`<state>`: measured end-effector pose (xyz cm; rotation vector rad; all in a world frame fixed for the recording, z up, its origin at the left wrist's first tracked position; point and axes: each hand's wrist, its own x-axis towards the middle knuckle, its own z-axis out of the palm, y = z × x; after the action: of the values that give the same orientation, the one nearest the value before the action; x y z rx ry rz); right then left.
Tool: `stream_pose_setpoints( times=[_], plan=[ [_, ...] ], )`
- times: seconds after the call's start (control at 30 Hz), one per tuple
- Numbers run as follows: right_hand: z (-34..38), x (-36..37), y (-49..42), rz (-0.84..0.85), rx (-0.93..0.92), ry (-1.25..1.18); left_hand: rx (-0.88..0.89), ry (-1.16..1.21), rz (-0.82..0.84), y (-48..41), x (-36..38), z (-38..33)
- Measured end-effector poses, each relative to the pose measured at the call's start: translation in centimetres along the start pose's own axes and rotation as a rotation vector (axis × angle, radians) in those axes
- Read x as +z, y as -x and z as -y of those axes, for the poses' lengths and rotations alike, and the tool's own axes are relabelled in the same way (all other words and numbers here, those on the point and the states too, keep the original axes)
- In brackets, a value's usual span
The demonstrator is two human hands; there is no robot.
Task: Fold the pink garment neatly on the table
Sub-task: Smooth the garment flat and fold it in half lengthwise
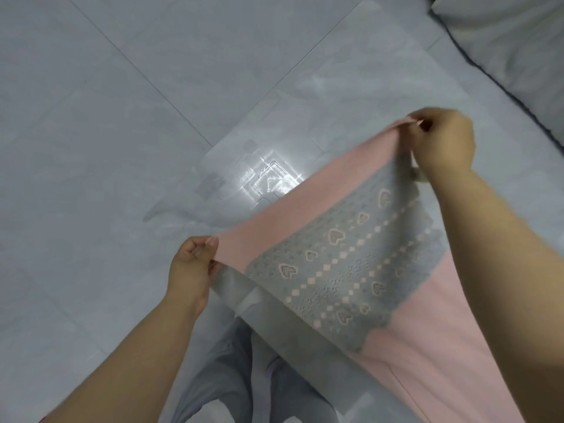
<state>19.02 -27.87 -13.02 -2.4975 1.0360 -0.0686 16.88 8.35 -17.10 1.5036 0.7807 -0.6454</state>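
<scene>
Two hands, left (190,270) and right (444,141), each pinch a top corner of a pink garment with grey heart-patterned band (335,239), stretched between them above a glass table (305,96).

Domestic interior, likely a home living area, pale grey marbled floor tiles (91,102) with thin grout lines, glass-topped table (351,71) with glare, grey cushioned sofa (518,47) at upper right
</scene>
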Motion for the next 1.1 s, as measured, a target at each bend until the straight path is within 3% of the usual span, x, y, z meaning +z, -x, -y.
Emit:
stream_pose_setpoints(
  times=[0.13, 0.23, 0.33, 0.47, 0.53, 0.67, 0.8, 0.9, 1.1],
  plan=[
    [1.9, 0.4, -2.4, -0.169, 0.009, -0.108, 0.089, 0.022, 0.070, -0.6, 1.2, -1.6],
    [2.6, 2.3, -3.4, -0.146, 0.010, -0.301, 0.163, -0.028, 0.063, -1.7, 2.1, -2.7],
    [2.2, 4.3, -2.7, -0.015, -0.058, -0.344, 0.228, -0.094, -0.013, -2.9, 2.5, -3.4],
    [0.5, 7.0, 2.2, 0.374, -0.186, -0.363, 0.253, -0.236, -0.055, -4.0, 2.6, -3.2],
    [-1.5, 7.2, 6.7, 0.323, -0.176, -0.318, 0.231, -0.300, -0.049, -4.4, 2.7, -2.6],
    [-7.8, 6.2, 19.4, 0.062, 0.053, -0.295, 0.200, -0.370, -0.066, -4.7, 3.0, -2.1],
    [-15.6, 5.1, 32.1, 0.049, 0.452, -0.208, 0.243, -0.413, -0.085, -5.2, 3.7, -2.4],
    [-18.7, 4.5, 36.8, 0.121, 0.511, -0.064, 0.312, -0.470, -0.111, -5.8, 4.1, -3.0],
    [-21.5, 4.1, 36.6, 0.170, 0.534, -0.166, 0.373, -0.573, -0.132, -6.4, 4.1, -3.0]
  ],
)
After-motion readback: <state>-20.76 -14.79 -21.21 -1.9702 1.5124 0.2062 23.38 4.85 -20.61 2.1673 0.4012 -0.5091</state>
